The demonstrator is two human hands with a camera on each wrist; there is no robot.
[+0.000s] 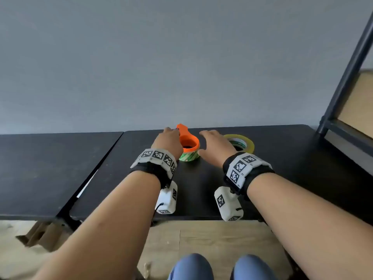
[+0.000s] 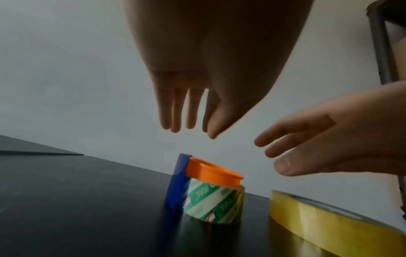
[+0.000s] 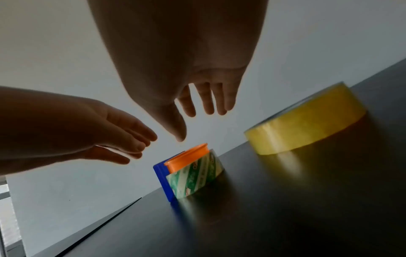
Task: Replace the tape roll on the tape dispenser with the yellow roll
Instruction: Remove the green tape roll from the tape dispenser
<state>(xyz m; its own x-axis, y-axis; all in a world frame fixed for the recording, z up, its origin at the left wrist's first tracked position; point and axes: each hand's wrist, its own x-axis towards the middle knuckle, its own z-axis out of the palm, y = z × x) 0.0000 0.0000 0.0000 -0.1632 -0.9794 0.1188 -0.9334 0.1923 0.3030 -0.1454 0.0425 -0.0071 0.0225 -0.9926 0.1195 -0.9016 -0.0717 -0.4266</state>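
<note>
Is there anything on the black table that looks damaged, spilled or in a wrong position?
Nothing stands out. The tape dispenser stands on the black table with the green-and-white roll on it. The yellow roll lies flat beside it. Both hands hover open, touching nothing.

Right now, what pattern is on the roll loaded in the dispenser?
Green and white diagonal stripes on the loaded roll, clearest in the left wrist view.

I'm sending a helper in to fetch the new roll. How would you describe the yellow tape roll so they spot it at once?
On the black table, look right of the orange tape dispenser. The yellow roll lies flat there, wider and flatter than the green-and-white roll on the dispenser, plain translucent yellow with no print.
</note>
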